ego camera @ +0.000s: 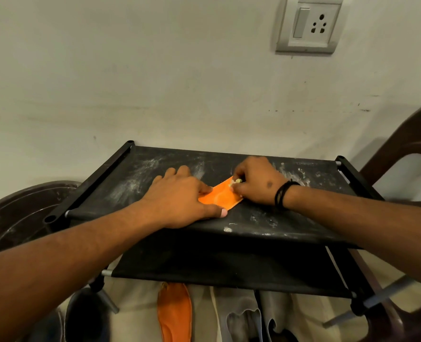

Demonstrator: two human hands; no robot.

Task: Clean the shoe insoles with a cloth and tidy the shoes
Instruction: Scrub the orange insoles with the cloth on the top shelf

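Insole wiping underway on rack shelf: left hand flat, pinning; right hand pinching cloth. Next: firm strokes along insole.

An insole is laid on the rack's top shelf; another insole is seen below it.

Dim, warm indoor light, soft shadows, wide-angle bending at the edges, slight blur near the bottom.
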